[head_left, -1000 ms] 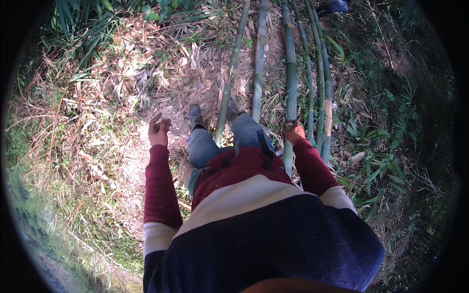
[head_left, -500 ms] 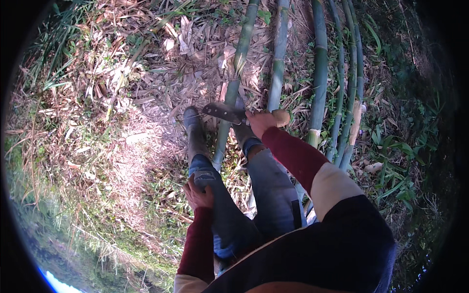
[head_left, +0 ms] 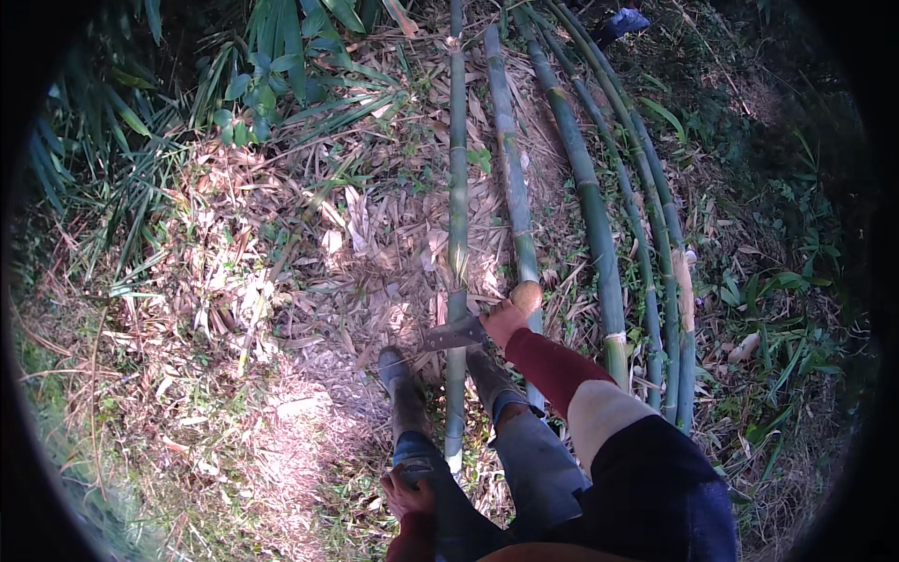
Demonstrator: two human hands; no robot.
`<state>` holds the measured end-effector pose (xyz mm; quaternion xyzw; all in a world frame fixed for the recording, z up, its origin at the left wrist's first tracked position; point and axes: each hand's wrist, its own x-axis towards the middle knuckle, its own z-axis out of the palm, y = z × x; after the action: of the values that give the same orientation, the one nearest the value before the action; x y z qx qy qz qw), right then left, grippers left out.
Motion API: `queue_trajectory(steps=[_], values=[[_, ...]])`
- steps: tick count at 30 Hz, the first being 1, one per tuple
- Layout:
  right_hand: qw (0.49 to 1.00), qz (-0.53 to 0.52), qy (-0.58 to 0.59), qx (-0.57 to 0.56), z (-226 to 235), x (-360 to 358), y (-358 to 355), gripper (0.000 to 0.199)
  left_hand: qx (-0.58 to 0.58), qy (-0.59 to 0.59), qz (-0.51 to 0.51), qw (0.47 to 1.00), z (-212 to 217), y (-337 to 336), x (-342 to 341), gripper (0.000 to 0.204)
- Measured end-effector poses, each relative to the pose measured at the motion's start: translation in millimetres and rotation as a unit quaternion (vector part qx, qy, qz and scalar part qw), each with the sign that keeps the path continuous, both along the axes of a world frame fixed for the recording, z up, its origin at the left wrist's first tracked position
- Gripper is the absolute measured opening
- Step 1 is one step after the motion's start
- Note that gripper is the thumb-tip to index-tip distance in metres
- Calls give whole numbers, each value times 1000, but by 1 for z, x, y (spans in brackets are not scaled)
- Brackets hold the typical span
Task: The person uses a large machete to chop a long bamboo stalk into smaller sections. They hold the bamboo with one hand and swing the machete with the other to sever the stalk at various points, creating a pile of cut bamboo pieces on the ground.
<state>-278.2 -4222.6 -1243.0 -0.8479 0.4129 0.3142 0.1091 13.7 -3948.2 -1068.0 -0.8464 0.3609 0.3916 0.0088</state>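
My right hand [head_left: 506, 324] is wrapped round the wooden handle of a machete [head_left: 451, 334]. Its dark blade points left and lies across a green bamboo pole [head_left: 457, 215], over the stretch between my boots; whether it touches the pole I cannot tell. The rounded handle end [head_left: 527, 296] sticks out past my fist. My left hand [head_left: 408, 496] rests on my left thigh, its fingers laid over the jeans with nothing in them. The near end of the pole [head_left: 454, 445] lies between my legs.
More bamboo poles [head_left: 585, 201] lie roughly side by side to the right, one with a pale stripped patch [head_left: 685, 290]. Dry leaf litter [head_left: 309, 272] covers the ground. Leafy plants [head_left: 272, 84] stand at the far left, and a dark blue item [head_left: 626, 22] lies at the far right.
The view has tilted up, so the poles and my hands appear lower and more of the far ground shows. The machete stays in my right hand, its blade now angled differently over the pole.
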Motion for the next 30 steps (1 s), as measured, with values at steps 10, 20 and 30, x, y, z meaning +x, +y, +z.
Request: queue_trajectory(steps=[10,20,30], values=[[999,25,18,42,-5,15,12,20,21,-4,-14,1000,3,3,2,58],[1000,-6,5,20,-11,14,33,19,61,1,-11,998,14,-4,-12,54],[932,-350,-53,79,38,-22,17,25,35,-8,-73,997,-2,-30,-16,62]])
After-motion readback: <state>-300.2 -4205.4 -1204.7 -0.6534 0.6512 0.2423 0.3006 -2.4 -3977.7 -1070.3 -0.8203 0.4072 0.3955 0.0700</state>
